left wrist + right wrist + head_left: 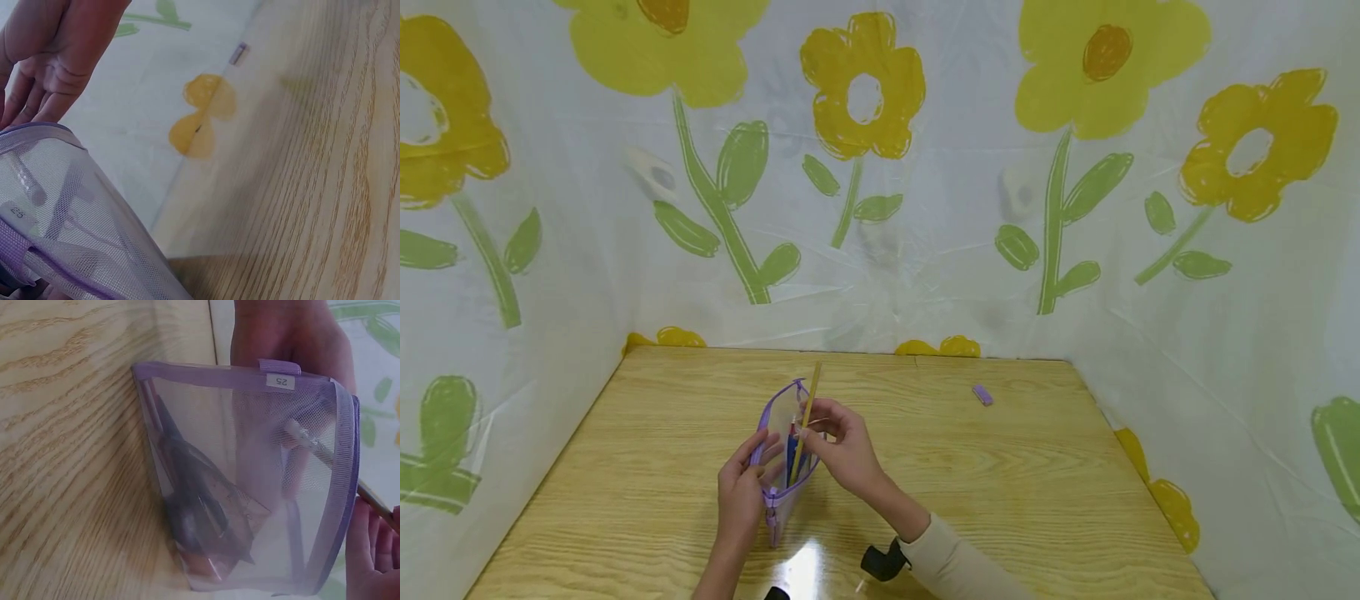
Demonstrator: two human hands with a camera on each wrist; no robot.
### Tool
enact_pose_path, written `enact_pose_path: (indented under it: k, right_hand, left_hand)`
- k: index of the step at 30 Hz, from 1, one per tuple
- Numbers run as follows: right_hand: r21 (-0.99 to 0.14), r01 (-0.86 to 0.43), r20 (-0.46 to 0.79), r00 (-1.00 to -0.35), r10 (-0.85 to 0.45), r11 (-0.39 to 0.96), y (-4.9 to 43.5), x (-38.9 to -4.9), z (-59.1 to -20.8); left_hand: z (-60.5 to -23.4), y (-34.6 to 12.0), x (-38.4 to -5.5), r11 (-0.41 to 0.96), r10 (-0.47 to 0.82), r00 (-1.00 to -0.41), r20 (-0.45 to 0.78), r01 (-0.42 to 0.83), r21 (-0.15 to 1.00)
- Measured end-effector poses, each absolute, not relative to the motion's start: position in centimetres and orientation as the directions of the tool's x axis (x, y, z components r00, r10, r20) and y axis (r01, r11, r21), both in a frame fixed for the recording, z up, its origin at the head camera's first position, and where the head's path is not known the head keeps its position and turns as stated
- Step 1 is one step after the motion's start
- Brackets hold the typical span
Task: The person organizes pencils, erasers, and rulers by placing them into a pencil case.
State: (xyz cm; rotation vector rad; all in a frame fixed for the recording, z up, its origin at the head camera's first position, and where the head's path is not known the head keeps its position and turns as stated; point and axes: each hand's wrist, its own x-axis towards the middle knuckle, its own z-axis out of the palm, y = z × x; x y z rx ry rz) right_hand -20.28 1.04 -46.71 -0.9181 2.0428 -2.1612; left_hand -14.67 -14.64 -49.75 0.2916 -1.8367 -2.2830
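My left hand holds the side of a mesh pencil pouch with purple zip edging, its mouth spread open. In my right hand, at the mouth, thumb and fingers pinch a yellow pencil. The lower part of the pencil is inside the pouch; in the right wrist view its pale end shows through the mesh. Dark, slim items and a translucent triangular piece with ruler marks lie inside. A small white tag is on the pouch's edge.
A small purple eraser lies toward the back right of the wooden table. White cloth printed with yellow flowers stands around the back and sides. A black strap lies near the right sleeve.
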Motion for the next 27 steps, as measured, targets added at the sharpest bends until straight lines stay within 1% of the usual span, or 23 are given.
enact_pose_path:
  k: [4,8,13,18,27]
  right_hand:
    - [-0.939,-0.32,0.341,-0.832,-0.438,-0.124,1.0,-20.4,-46.6]
    - [-0.963,-0.256,0.265,-0.847,-0.461,-0.084,0.9,-20.6,-46.6]
    - [-0.97,-0.24,0.233,-0.851,-0.47,-0.046,0.7,-20.7,-46.1]
    - [-0.976,-0.22,0.201,-0.887,-0.416,-0.003,0.1,-21.1,-45.8]
    - [-0.967,-0.249,0.22,-0.918,-0.329,0.049,-0.3,-22.3,-46.0]
  left_hand:
    - [-49.8,-14.7,-14.6,-0.201,-0.276,-0.961,-0.031,0.027,0.979]
    - [-49.8,-14.7,-14.6,-0.202,-0.275,-0.961,-0.032,0.025,0.979]
    - [-49.9,-14.8,-14.6,-0.202,-0.277,-0.961,-0.018,0.04,0.978]
    - [-49.9,-14.8,-14.7,-0.194,-0.281,-0.96,-0.002,0.054,0.979]
    - [-49.8,-14.9,-14.6,-0.197,-0.275,-0.962,-0.005,0.052,0.979]
